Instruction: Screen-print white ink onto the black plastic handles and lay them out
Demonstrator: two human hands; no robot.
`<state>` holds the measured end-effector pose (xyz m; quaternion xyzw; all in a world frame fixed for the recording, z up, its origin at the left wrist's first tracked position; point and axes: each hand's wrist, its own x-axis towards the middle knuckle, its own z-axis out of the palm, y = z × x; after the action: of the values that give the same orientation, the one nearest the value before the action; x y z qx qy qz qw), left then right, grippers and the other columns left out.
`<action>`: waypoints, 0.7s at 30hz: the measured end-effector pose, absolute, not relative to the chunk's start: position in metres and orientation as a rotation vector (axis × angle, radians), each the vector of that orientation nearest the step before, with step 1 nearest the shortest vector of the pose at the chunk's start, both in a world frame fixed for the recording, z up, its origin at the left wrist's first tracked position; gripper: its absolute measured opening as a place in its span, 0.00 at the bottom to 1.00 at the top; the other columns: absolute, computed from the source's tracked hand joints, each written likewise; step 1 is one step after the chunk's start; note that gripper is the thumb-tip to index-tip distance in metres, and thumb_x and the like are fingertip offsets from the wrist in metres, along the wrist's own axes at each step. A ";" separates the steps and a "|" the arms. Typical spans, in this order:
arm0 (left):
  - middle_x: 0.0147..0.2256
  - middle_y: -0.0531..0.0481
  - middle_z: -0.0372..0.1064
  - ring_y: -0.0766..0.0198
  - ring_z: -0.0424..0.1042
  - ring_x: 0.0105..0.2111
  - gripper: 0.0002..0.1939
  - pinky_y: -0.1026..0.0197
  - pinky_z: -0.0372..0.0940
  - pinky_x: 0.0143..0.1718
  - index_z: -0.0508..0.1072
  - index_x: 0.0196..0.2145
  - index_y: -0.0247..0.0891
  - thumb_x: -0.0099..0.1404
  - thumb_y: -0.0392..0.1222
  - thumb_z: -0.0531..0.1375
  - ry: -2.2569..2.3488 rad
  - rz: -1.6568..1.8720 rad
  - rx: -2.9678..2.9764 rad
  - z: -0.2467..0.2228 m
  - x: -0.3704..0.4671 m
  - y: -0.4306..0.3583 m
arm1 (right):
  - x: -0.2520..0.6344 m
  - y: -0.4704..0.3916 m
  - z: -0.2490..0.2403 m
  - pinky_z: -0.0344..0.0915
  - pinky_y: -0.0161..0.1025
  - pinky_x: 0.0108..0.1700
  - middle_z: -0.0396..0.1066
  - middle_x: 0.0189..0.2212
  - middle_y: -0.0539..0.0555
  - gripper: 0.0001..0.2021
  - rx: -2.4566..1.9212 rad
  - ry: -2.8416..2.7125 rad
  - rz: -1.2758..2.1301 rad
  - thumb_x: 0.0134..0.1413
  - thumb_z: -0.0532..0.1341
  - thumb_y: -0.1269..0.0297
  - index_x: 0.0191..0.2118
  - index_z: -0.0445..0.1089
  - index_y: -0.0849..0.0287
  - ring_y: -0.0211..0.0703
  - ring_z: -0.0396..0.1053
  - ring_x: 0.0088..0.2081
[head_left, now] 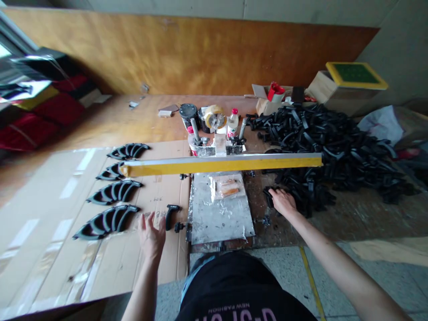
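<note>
My left hand hovers over the cardboard with its fingers apart, holding nothing. Just right of it a single black curved plastic handle lies on the cardboard. My right hand reaches to the near edge of a large pile of black plastic handles, its fingers closed on a black handle that they partly hide. Nested rows of the same handles are laid out at the left. Between my hands sits a metal base plate with a clear packet on it.
A long yellow-faced bar spans above the plate, from the handle rows to the pile. Behind it stand a tape roll, a red-capped bottle and a black tub. Clamp knobs stick out beside the plate. A yellow-framed screen rests on a box.
</note>
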<state>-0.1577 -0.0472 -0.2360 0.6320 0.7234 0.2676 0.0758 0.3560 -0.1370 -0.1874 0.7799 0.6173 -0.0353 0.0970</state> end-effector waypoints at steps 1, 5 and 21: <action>0.63 0.30 0.52 0.46 0.52 0.65 0.26 0.44 0.53 0.62 0.66 0.54 0.33 0.65 0.54 0.53 2.147 0.863 1.920 -0.233 -0.153 -0.047 | 0.363 -0.136 -0.189 0.61 0.40 0.47 0.72 0.43 0.61 0.17 2.307 1.871 -0.106 0.60 0.52 0.72 0.52 0.69 0.57 0.48 0.66 0.47; 0.63 0.32 0.55 0.46 0.58 0.62 0.25 0.45 0.55 0.61 0.70 0.51 0.33 0.65 0.54 0.55 2.141 0.980 1.936 -0.221 -0.140 -0.046 | 0.392 -0.131 -0.199 0.60 0.39 0.50 0.71 0.47 0.60 0.19 2.260 1.997 -0.093 0.57 0.52 0.76 0.50 0.72 0.57 0.47 0.63 0.50; 0.42 0.46 0.74 0.63 0.73 0.43 0.17 0.58 0.67 0.48 0.72 0.46 0.38 0.65 0.52 0.57 1.529 1.578 1.494 -0.066 -0.042 0.010 | 0.242 -0.035 -0.160 0.60 0.41 0.50 0.71 0.42 0.55 0.15 1.881 2.886 -0.201 0.63 0.54 0.72 0.51 0.71 0.54 0.47 0.63 0.47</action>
<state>-0.0416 0.0099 -0.0660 0.5458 0.5586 0.5766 0.2399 0.2419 -0.0347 -0.1605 0.5386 0.8264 -0.0575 -0.1539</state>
